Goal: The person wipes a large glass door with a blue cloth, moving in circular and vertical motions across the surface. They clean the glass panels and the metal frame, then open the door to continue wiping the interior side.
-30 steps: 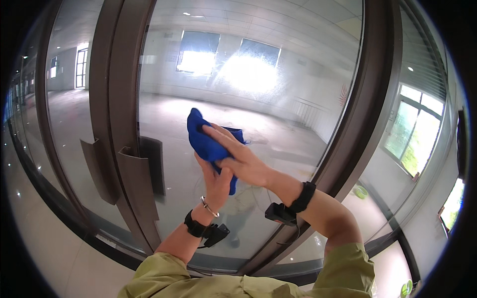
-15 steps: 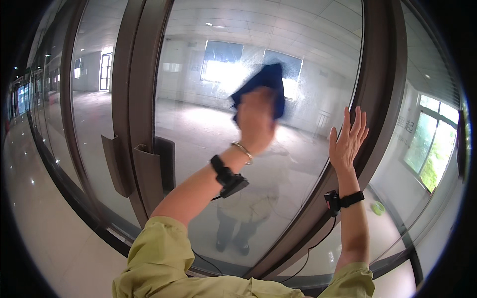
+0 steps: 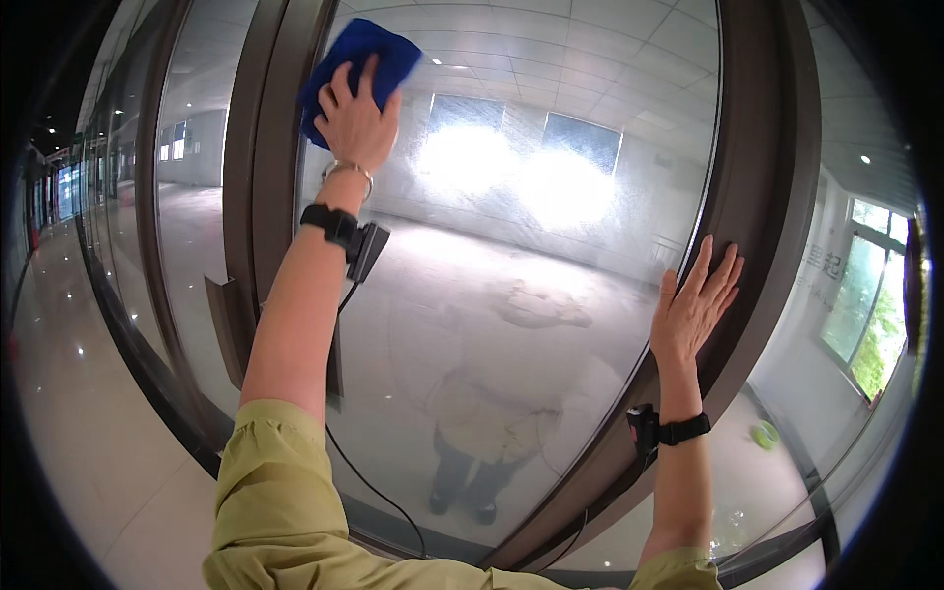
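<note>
A blue cloth (image 3: pixel 369 67) lies against the upper left part of the glass door pane (image 3: pixel 492 324), close to the brown frame. My left hand (image 3: pixel 359 123) holds it there, with the fingers bent and spread over the fabric. On the right, my right hand (image 3: pixel 696 310) rests with fingers stretched on the brown door frame (image 3: pixel 762 187), its thumb side by the glass edge, and holds nothing. Bright glare and faint streaks show on the pane, along with a dim reflection of my body.
A brown door handle (image 3: pixel 224 324) juts out at the left, and another is partly hidden behind my left arm. Black devices with cables are strapped to both wrists. Beyond the glass at the right, a green round object (image 3: pixel 765 435) lies on the floor near a window (image 3: pixel 865 305).
My left hand has swept the blue cloth from the middle of the pane up and left to the frame. My right hand stays on the right frame, nearly unmoved.
</note>
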The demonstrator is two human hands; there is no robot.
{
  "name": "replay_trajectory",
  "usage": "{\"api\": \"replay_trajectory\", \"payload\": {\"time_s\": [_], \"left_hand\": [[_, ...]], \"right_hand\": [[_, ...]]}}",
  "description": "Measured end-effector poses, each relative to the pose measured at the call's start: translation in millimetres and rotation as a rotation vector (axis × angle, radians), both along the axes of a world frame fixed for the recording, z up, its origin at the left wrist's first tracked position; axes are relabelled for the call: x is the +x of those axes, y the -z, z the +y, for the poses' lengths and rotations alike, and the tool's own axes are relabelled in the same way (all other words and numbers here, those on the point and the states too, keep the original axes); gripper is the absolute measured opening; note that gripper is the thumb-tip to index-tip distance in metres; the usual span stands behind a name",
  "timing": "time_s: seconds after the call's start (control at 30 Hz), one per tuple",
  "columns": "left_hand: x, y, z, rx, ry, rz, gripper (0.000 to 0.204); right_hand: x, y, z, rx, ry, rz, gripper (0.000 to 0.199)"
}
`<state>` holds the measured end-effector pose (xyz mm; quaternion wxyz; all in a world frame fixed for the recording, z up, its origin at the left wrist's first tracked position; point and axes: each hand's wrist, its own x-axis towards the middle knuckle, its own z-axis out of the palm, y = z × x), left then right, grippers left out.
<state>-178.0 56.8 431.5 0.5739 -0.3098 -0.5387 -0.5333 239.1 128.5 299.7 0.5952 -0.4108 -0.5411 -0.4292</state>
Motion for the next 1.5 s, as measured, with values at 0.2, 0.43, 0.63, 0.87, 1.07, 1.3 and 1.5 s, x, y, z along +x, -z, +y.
{"api": "replay_trajectory", "payload": {"time_s": [0.2,0.43,0.63,0.87,1.07,1.3,1.5], "left_hand": [[131,-46,33,0.081,0.06,0.204,0.049],[248,17,40,-0.222,0.41,0.929,0.054],[55,-9,17,0.003,0.068,0.31,0.054],[27,22,7,-0.041,0.026,-0.098,0.047],[171,151,8,-0.664,0.43,0.933,0.067],[46,58,-5,-0.222,0.021,0.174,0.057],[35,80,-1,-0.115,0.054,-0.068,0.051]], "right_hand": [[5,3,-1,-0.006,0.058,-0.014,0.059],[8,3,4,0.124,0.025,-0.079,0.06],[15,0,-5,0.081,0.061,-0.046,0.062],[4,-1,-4,0.093,0.065,-0.043,0.058],[15,-2,4,0.164,0.053,-0.074,0.055],[26,-2,2,0.163,0.061,-0.076,0.056],[22,-3,5,0.17,0.056,-0.06,0.055]]}}
